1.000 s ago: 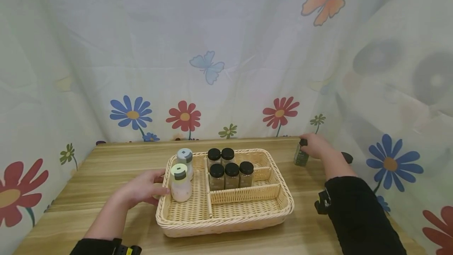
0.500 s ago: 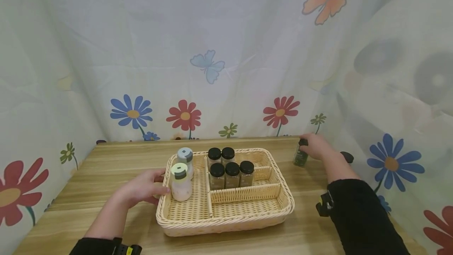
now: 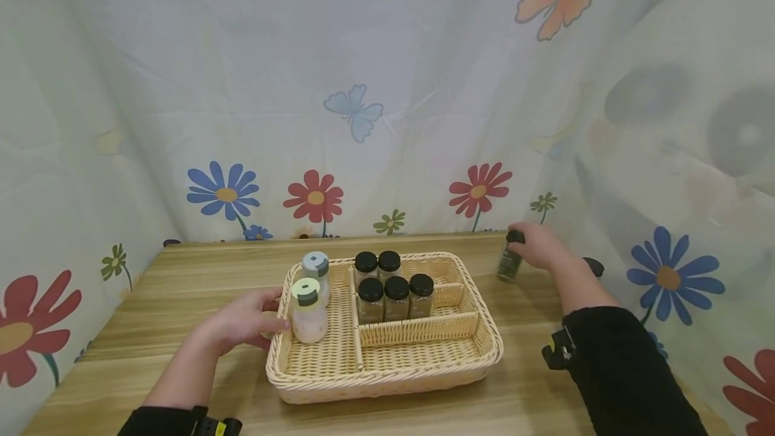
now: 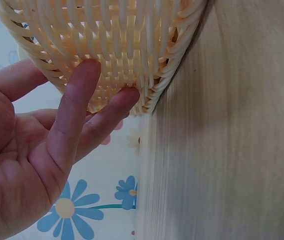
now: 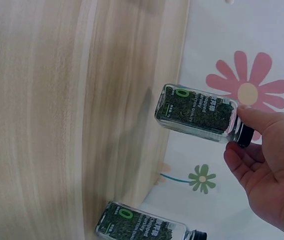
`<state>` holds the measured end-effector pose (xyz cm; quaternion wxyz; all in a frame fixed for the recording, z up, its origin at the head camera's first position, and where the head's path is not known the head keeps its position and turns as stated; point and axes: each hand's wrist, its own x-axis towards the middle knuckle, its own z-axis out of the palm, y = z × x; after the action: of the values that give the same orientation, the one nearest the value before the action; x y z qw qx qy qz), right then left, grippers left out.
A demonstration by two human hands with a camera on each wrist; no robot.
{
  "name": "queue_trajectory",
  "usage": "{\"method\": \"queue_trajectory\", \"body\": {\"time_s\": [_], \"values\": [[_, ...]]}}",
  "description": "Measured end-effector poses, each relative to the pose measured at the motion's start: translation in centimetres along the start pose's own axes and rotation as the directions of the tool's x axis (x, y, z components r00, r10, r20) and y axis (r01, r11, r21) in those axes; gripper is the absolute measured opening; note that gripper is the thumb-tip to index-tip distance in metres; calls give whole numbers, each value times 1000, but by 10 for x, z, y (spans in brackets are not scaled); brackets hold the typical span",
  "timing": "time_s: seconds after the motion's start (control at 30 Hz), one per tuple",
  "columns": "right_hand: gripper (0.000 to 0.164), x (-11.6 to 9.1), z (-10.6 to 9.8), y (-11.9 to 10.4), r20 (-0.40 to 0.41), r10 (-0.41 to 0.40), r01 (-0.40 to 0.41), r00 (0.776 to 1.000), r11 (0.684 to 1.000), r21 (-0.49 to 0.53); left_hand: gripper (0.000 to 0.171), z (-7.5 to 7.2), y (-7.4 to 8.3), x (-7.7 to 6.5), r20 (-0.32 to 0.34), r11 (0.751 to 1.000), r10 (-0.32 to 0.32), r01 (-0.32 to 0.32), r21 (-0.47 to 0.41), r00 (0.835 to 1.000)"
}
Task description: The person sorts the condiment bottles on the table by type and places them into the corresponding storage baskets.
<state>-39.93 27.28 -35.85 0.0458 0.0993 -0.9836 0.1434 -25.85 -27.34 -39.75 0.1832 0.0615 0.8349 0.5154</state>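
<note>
In the head view my right hand [image 3: 539,247] pinches the black cap of a clear jar of chopped parsley [image 3: 509,264], right of the basket. Its base points down and leans slightly left. The right wrist view shows thumb and fingers on either side of the parsley jar's cap [image 5: 244,134], the label facing the camera. My left hand [image 3: 248,318] holds the left side of a wicker basket [image 3: 387,382]. In the left wrist view, the fingers [image 4: 74,107] lie against the basket's outer wall while the thumb reaches over the rim.
A second parsley jar [image 5: 142,224] stands nearby; in the head view its black cap [image 3: 595,266] shows behind the right forearm. Inside the divided basket are several black-capped jars [image 3: 396,301], plus a yellow-topped shaker [image 3: 309,318] and a blue-topped shaker [image 3: 317,268]. A printed curtain [image 3: 387,173] borders the wooden table [image 3: 230,268].
The right hand and its parsley jar have shifted slightly up and left, and the jar has tilted. The left hand and the basket stay in place.
</note>
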Motion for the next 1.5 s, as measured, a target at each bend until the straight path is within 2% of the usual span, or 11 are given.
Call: {"method": "queue_trajectory", "body": {"time_s": [0.47,0.93,1.23,1.5], "values": [[52,-6,-14,-20,-61,-73,75,995,997,25,81,1,2,-2,-3,1000,0,0,4,1000],[54,-19,-28,-39,-85,-74,76,994,997,29,80,0,-1,2,-6,1000,5,-5,-2,1000],[54,-28,-31,-47,-139,-71,74,988,997,15,81,0,-2,2,8,1000,13,-13,1,1000],[52,-35,-36,-57,-179,-121,125,976,992,7,81,0,0,1,-1,1000,8,-8,6,1000]]}}
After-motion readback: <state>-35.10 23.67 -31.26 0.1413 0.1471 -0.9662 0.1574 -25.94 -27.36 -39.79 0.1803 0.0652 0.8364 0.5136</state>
